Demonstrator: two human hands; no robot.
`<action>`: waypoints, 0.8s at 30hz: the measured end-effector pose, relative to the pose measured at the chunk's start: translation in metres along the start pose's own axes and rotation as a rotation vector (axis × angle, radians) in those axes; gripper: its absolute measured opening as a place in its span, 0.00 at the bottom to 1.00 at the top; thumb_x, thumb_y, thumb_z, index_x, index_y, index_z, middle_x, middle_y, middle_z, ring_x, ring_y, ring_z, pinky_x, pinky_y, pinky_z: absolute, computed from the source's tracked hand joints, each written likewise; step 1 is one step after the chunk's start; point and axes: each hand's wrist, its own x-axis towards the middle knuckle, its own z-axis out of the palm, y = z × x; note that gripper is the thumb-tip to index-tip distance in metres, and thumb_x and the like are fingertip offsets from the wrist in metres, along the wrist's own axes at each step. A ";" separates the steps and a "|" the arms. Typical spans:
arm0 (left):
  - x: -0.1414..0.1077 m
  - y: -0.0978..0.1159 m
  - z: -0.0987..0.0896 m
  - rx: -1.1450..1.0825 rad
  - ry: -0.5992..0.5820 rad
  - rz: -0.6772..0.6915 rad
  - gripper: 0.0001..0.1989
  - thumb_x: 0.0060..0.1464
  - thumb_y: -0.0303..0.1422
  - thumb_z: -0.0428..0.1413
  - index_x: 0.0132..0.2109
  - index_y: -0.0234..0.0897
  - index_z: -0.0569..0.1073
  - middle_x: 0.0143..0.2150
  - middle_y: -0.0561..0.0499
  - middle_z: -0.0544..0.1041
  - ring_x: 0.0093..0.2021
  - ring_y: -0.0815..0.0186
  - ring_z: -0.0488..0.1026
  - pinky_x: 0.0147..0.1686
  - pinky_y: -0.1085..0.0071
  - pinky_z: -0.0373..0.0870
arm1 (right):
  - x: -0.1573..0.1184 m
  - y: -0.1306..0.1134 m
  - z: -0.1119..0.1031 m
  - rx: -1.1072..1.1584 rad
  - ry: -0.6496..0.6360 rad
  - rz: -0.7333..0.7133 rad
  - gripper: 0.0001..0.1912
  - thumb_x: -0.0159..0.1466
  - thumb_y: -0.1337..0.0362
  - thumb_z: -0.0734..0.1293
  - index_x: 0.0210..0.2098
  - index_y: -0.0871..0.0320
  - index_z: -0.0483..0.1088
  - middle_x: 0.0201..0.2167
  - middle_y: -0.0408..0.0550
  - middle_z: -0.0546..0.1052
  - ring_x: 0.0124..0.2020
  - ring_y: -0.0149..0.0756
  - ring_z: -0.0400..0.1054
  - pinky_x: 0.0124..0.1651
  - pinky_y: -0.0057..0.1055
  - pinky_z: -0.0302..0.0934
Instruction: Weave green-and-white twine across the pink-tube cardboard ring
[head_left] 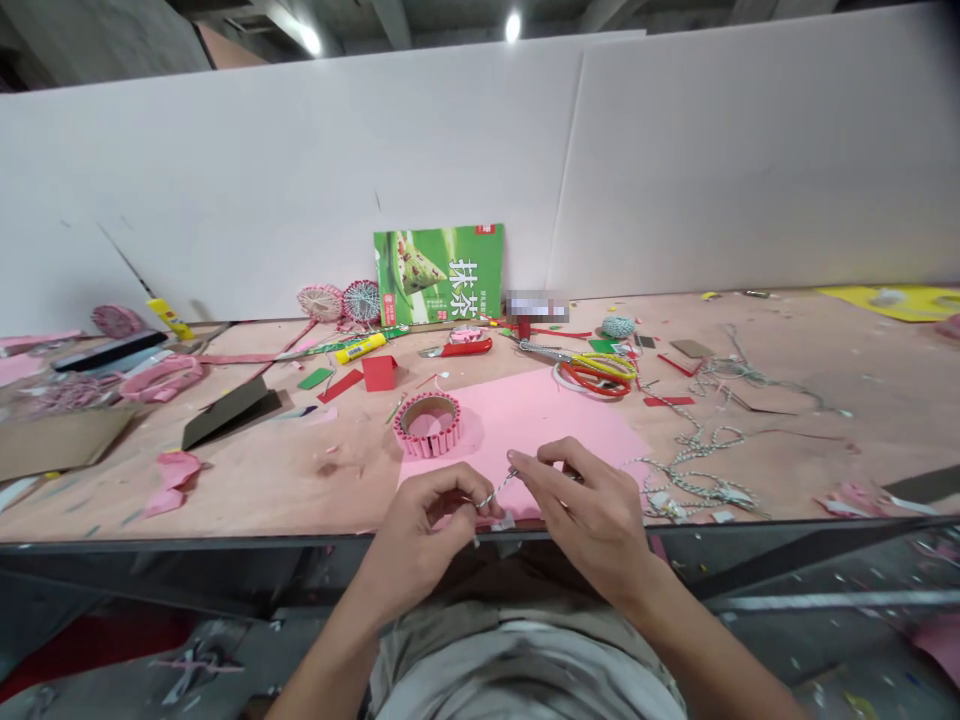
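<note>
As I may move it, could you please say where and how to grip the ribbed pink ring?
Probably pinch the left wall of the ring from above, thumb inside: its opening faces up, and the left hand is close to its near side.

The cord [505, 483] seems striped white and dark, the ring [415, 441] pink and brown, the paper [517, 415] pink.

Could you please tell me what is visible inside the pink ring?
Inside the pink ring, its brown inner wall shows, and pink paper appears at the bottom. The ring's near side hides part of that bottom.
</note>
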 end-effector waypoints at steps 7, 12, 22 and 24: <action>0.000 -0.016 0.011 -0.331 0.087 -0.129 0.04 0.49 0.29 0.53 0.27 0.37 0.67 0.21 0.57 0.59 0.21 0.73 0.51 0.20 0.74 0.47 | -0.009 0.001 0.000 -0.066 0.001 -0.055 0.17 0.70 0.76 0.65 0.50 0.55 0.81 0.38 0.48 0.85 0.36 0.30 0.81 0.37 0.22 0.70; 0.006 -0.001 0.012 -0.054 0.109 -0.133 0.19 0.63 0.44 0.56 0.29 0.35 0.71 0.23 0.57 0.57 0.23 0.72 0.51 0.23 0.73 0.48 | -0.014 -0.002 0.000 -0.012 0.133 -0.118 0.25 0.66 0.80 0.66 0.59 0.57 0.76 0.46 0.52 0.84 0.44 0.34 0.82 0.48 0.25 0.76; 0.032 -0.007 0.026 -0.362 0.284 -0.273 0.21 0.49 0.48 0.71 0.34 0.32 0.81 0.19 0.60 0.58 0.19 0.77 0.48 0.18 0.78 0.44 | -0.018 -0.004 0.004 0.060 0.103 -0.135 0.24 0.65 0.81 0.66 0.58 0.59 0.77 0.47 0.54 0.84 0.44 0.36 0.82 0.46 0.27 0.76; 0.035 -0.011 0.024 -0.410 0.395 -0.228 0.20 0.46 0.47 0.72 0.32 0.33 0.82 0.18 0.60 0.58 0.18 0.78 0.47 0.18 0.78 0.44 | -0.020 -0.005 0.005 0.030 0.111 -0.069 0.21 0.65 0.81 0.66 0.54 0.60 0.78 0.41 0.52 0.85 0.39 0.36 0.82 0.43 0.27 0.75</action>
